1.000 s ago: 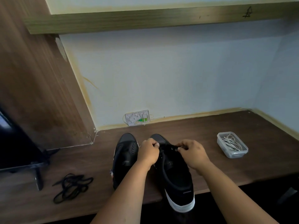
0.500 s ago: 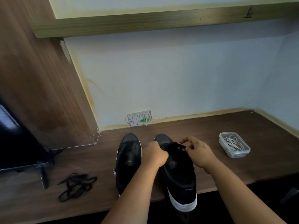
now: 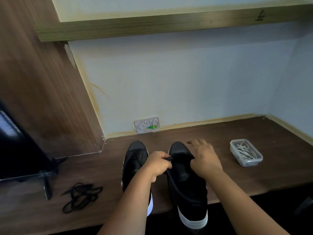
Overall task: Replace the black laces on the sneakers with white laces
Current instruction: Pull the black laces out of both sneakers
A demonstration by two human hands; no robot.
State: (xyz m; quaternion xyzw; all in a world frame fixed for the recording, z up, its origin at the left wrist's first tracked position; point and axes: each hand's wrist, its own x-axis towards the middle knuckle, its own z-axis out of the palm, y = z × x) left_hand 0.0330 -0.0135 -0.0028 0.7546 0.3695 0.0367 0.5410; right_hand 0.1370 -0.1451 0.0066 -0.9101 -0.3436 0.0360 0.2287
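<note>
Nearest, the right sneaker (image 3: 188, 187) overhangs the front edge of the surface (image 3: 254, 170), heel toward the person. The left hand (image 3: 157, 165) pinches a black lace at the sneaker's eyelets, apparently to draw it out. The right hand (image 3: 205, 160) rests on the opposite flap with fingers loosely spread, likely steadying the shoe. The left sneaker (image 3: 135, 160) sits just beside, its eyelets bare. A loose black lace pile (image 3: 81, 195) lies well to the left. White laces (image 3: 245, 150) wait in a clear container (image 3: 249, 163) to the right. Behind: a monitor foot (image 3: 47, 189), a wall socket plate (image 3: 147, 124), a pale wall and a wooden shelf (image 3: 169, 22).
</note>
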